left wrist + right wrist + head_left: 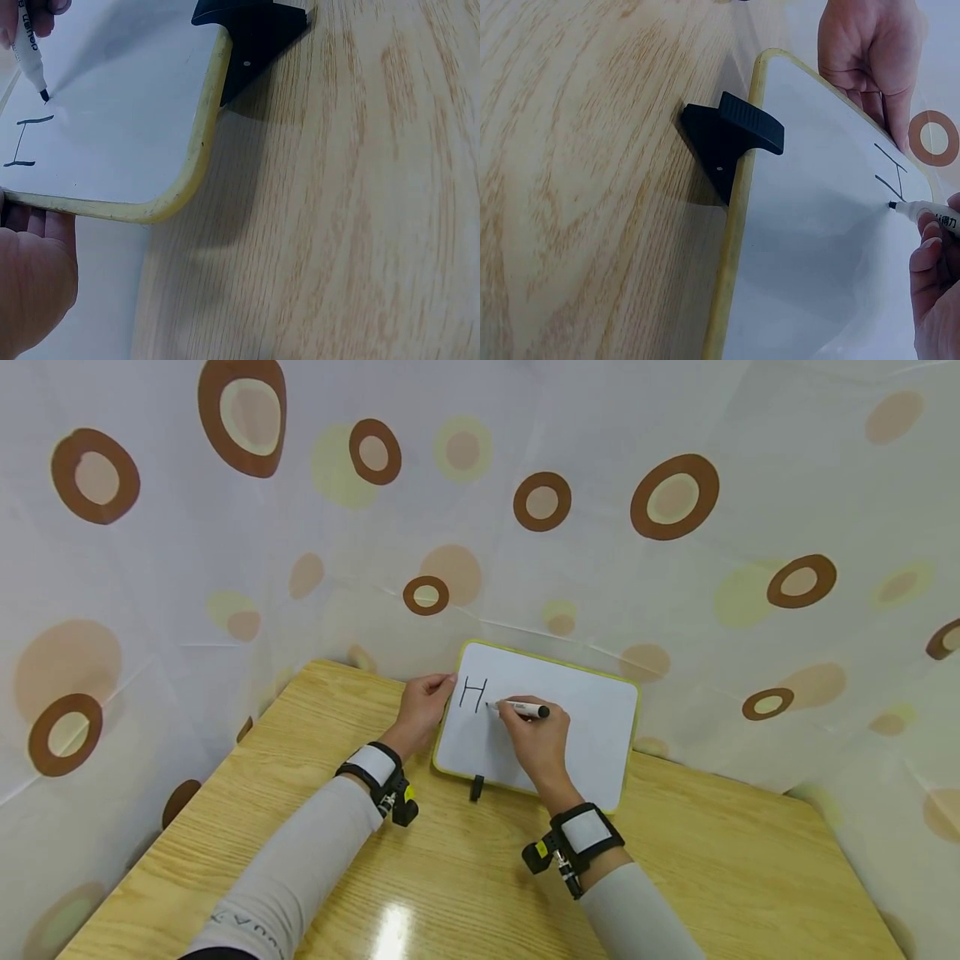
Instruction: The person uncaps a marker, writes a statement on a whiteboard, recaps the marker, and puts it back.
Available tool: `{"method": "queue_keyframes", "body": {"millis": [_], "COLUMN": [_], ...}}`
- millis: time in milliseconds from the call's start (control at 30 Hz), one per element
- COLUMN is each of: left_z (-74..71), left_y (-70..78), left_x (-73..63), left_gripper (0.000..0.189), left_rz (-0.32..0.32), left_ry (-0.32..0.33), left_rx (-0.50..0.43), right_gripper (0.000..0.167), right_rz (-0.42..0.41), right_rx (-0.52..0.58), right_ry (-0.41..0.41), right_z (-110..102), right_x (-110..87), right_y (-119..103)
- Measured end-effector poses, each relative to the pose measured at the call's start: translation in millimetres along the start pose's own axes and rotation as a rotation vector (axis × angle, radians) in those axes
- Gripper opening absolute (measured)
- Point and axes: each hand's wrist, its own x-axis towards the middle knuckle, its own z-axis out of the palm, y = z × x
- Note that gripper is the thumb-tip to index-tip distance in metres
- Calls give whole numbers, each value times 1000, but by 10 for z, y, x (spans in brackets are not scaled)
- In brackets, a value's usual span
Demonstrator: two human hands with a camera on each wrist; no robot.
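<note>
A small whiteboard (585, 710) with a yellow rim leans back on a black stand (718, 135). A black letter H (473, 693) is drawn near its upper left corner. My left hand (423, 706) grips the board's left edge, its fingers reaching behind the rim. Between thumb and fingers, my right hand (542, 739) pinches a white marker (525, 708) with a black end. The marker's dark tip (893, 205) is right at the board surface, just right of the H, with a small dark mark under it in the left wrist view.
The board stands on a light wooden table (450, 868) near its back edge. Behind it hangs a pale curtain (585, 577) with brown and yellow ring patterns. Each wrist wears a strapped camera, the right wrist camera (538, 855) sitting below the board's lower edge.
</note>
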Motion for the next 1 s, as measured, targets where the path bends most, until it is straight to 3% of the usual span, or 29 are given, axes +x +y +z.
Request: {"method": "queue_keyframes", "body": {"millis": [1000], "left_z": [11], "left_y": [-17], "left_x": [41], "left_gripper": [34], "left_rz": [-13], "left_ry": [26], "left_rx": [-5], "right_gripper": [10], "right_rz": [-9], "right_rx": [18], "right_ry": [63], "right_z": [-23], "right_x": [38], "right_y": [38]}}
